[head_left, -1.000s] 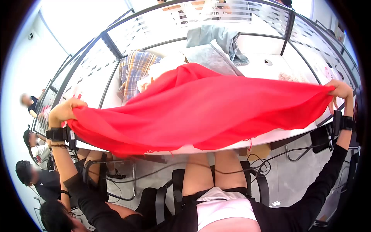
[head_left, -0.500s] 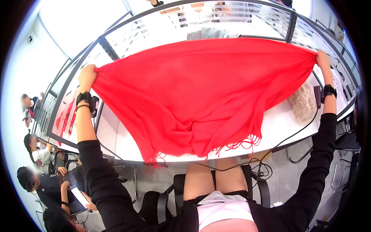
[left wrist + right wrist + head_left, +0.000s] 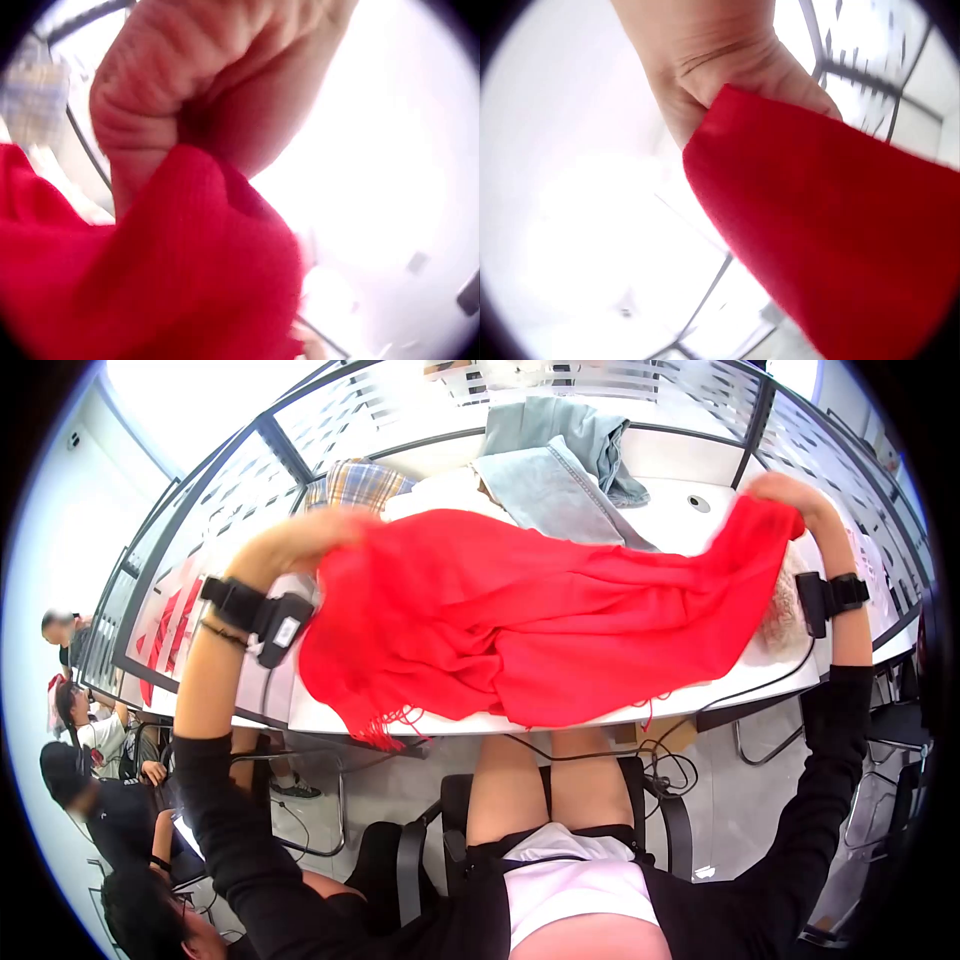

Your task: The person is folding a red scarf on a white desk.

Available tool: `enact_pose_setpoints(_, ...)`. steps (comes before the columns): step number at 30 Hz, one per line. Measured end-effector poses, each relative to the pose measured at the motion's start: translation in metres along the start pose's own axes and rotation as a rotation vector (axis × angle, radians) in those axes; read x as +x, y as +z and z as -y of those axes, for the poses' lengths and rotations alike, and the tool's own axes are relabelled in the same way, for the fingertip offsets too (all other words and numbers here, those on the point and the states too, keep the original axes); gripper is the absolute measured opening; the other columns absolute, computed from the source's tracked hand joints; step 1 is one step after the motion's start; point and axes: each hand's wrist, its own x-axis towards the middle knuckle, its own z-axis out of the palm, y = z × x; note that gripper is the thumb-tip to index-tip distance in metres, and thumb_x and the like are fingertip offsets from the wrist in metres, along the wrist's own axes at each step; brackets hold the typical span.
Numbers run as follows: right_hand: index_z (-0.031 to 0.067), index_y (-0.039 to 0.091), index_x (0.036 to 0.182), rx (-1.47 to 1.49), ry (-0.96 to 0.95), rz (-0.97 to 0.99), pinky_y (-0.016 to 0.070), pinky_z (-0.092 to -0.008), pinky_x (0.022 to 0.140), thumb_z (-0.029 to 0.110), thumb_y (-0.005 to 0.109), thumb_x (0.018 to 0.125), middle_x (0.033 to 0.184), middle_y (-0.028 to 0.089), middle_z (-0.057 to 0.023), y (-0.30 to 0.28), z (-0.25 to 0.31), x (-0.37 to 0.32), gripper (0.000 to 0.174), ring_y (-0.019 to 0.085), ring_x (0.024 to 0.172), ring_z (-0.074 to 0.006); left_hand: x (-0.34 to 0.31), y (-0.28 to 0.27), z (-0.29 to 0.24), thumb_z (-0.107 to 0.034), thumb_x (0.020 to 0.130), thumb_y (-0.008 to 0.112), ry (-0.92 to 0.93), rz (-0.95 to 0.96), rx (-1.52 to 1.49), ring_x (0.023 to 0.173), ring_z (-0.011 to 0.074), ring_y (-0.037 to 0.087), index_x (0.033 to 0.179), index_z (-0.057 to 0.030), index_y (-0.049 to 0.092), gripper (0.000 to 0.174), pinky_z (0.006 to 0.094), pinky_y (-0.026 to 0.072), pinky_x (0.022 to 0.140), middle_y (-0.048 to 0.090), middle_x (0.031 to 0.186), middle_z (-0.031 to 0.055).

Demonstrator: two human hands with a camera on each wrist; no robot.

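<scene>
A red fringed scarf (image 3: pixel 560 620) hangs between the two hands, bunched into folds above the front of the table, its tassels near the front edge. My left hand (image 3: pixel 305 540) grips its left upper corner, slightly blurred. In the left wrist view the curled fingers (image 3: pixel 142 112) press into the red cloth. The right hand (image 3: pixel 795 495) holds the other upper corner, raised at the far right. In the right wrist view the scarf drapes over that hand and hides most of its fingers.
Light blue jeans (image 3: pixel 560 480) lie at the back of the white table (image 3: pixel 690 525), with a plaid cloth (image 3: pixel 365 485) to their left. A fluffy beige item (image 3: pixel 780 615) sits at the right, partly behind the scarf. Framed partitions (image 3: pixel 270 435) surround the table; a black cable (image 3: pixel 740 700) crosses its front right edge.
The scarf went up spread wide half a second ago, then came down into folds. The left hand has moved inward to the right, the right hand slightly left, and the jeans show again.
</scene>
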Motion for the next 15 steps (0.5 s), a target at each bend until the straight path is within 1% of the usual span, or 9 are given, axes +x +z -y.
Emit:
enact_pose_setpoints(2, -0.0017, 0.060, 0.096, 0.434, -0.098, 0.024, 0.0472, -0.0239, 0.073, 0.012, 0.055, 0.084, 0.089, 0.060, -0.0077, 0.031, 0.049, 0.003, 0.019, 0.056, 0.083, -0.0117, 0.026, 0.021, -0.022, 0.000, 0.084, 0.048, 0.300, 0.020, -0.423, 0.101, 0.0179, 0.055, 0.119, 0.0047, 0.046, 0.035, 0.0272, 0.0449, 0.090, 0.053, 0.117, 0.0125)
enact_pose_setpoints(4, 0.0019, 0.056, 0.100, 0.547, -0.188, -0.186, 0.0481, -0.0244, 0.074, 0.009, 0.052, 0.086, 0.088, 0.061, -0.0047, 0.054, 0.078, 0.004, 0.016, 0.058, 0.078, -0.0116, 0.039, 0.050, -0.041, -0.006, 0.087, 0.052, 0.361, -0.099, -0.399, 0.101, 0.0184, 0.055, 0.122, 0.0039, 0.042, 0.038, 0.0281, 0.0456, 0.089, 0.053, 0.116, 0.0122)
enact_pose_setpoints(6, 0.0023, 0.053, 0.104, 0.753, -0.323, -0.009, 0.0478, -0.0249, 0.078, 0.007, 0.049, 0.087, 0.093, 0.060, -0.0058, 0.070, 0.064, 0.017, 0.018, 0.059, 0.082, -0.0125, 0.051, 0.084, -0.034, -0.012, 0.087, 0.056, 0.409, -0.183, -0.463, 0.104, 0.0191, 0.054, 0.130, 0.0007, 0.030, 0.052, 0.0299, 0.0469, 0.087, 0.052, 0.114, 0.0142)
enact_pose_setpoints(8, 0.0020, 0.053, 0.106, 0.795, -0.366, 0.062, 0.0468, -0.0274, 0.084, 0.003, 0.045, 0.088, 0.100, 0.059, -0.0083, 0.098, 0.047, 0.021, 0.020, 0.057, 0.094, -0.0141, 0.053, 0.111, -0.015, -0.016, 0.086, 0.060, 0.327, -0.299, -0.093, 0.107, 0.0211, 0.053, 0.131, -0.0018, 0.027, 0.058, 0.0317, 0.0462, 0.088, 0.052, 0.114, 0.0167)
enact_pose_setpoints(9, 0.0020, 0.054, 0.108, 0.757, -0.355, 0.053, 0.0460, -0.0274, 0.086, 0.003, 0.045, 0.088, 0.103, 0.058, -0.0084, 0.114, 0.039, 0.018, 0.022, 0.057, 0.097, -0.0150, 0.068, 0.112, 0.012, -0.019, 0.083, 0.063, 0.413, -0.426, 0.299, 0.110, 0.0234, 0.052, 0.131, -0.0034, 0.029, 0.060, 0.0331, 0.0449, 0.091, 0.052, 0.113, 0.0181)
enact_pose_setpoints(10, 0.0021, 0.054, 0.109, 0.716, -0.346, 0.047, 0.0452, -0.0274, 0.087, 0.003, 0.044, 0.088, 0.106, 0.058, -0.0086, 0.125, 0.034, 0.015, 0.023, 0.056, 0.100, -0.0159, 0.060, 0.123, 0.023, -0.018, 0.077, 0.066, 0.564, -0.449, 0.464, 0.102, 0.0337, 0.054, 0.126, -0.0010, 0.035, 0.060, 0.0387, 0.0429, 0.089, 0.054, 0.109, 0.0209)
enact_pose_setpoints(11, 0.0020, 0.053, 0.111, 0.604, -0.301, -0.024, 0.0442, -0.0270, 0.089, 0.004, 0.045, 0.087, 0.110, 0.057, -0.0084, 0.138, 0.038, 0.003, 0.026, 0.055, 0.102, -0.0160, 0.052, 0.131, 0.032, -0.013, 0.074, 0.065, 0.660, -0.455, 0.653, 0.106, 0.0345, 0.050, 0.118, -0.0017, 0.044, 0.050, 0.0387, 0.0406, 0.090, 0.051, 0.111, 0.0192)
enact_pose_setpoints(14, 0.0029, 0.048, 0.120, 0.402, -0.341, -0.057, 0.0436, -0.0288, 0.088, 0.008, 0.055, 0.080, 0.115, 0.055, -0.0091, 0.165, 0.025, -0.013, 0.041, 0.055, 0.102, -0.0167, 0.027, 0.162, 0.049, -0.003, 0.069, 0.062, 0.887, -0.146, 0.749, 0.108, 0.0331, 0.045, 0.111, -0.0059, 0.051, 0.043, 0.0384, 0.0397, 0.092, 0.048, 0.110, 0.0156)
enact_pose_setpoints(15, 0.0054, 0.046, 0.123, 0.302, -0.311, -0.082, 0.0439, -0.0298, 0.088, 0.007, 0.056, 0.079, 0.115, 0.055, -0.0097, 0.174, 0.018, -0.011, 0.045, 0.056, 0.100, -0.0180, 0.014, 0.181, 0.052, -0.002, 0.068, 0.062, 0.857, -0.046, 0.729, 0.108, 0.0326, 0.046, 0.108, -0.0079, 0.053, 0.042, 0.0377, 0.0407, 0.091, 0.048, 0.111, 0.0150)
